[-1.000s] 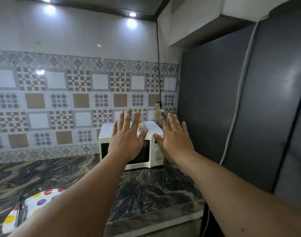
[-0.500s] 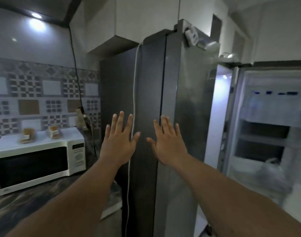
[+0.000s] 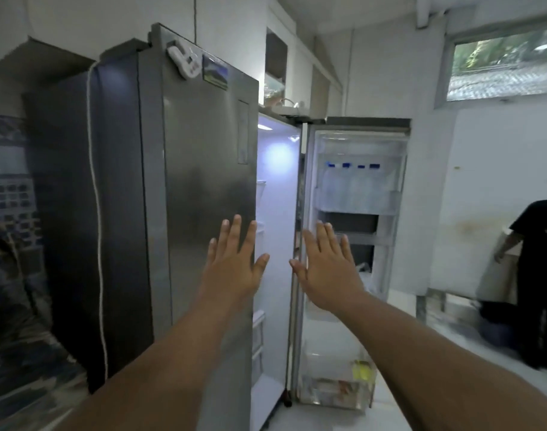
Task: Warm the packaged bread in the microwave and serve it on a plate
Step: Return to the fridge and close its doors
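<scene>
I face a tall steel fridge [image 3: 203,188]. Its right door [image 3: 356,244] stands swung open, and the lit interior [image 3: 275,194] shows through the gap. My left hand [image 3: 233,262] is held up flat with fingers spread, in front of the shut left door. My right hand [image 3: 326,265] is up beside it, fingers apart, in front of the open door's edge. Both hands are empty. No bread package, plate or microwave shows in this view.
The open door's shelves hold several bottles with blue caps [image 3: 353,181] and items in the bottom bin [image 3: 337,390]. A white cable [image 3: 96,213] runs down the fridge's dark side. A marbled counter edge [image 3: 14,384] lies at lower left. A person in black [image 3: 536,275] stands at right.
The view has swung right, from the microwave and counter to the open fridge. Both hands stayed raised and spread in front of me.
</scene>
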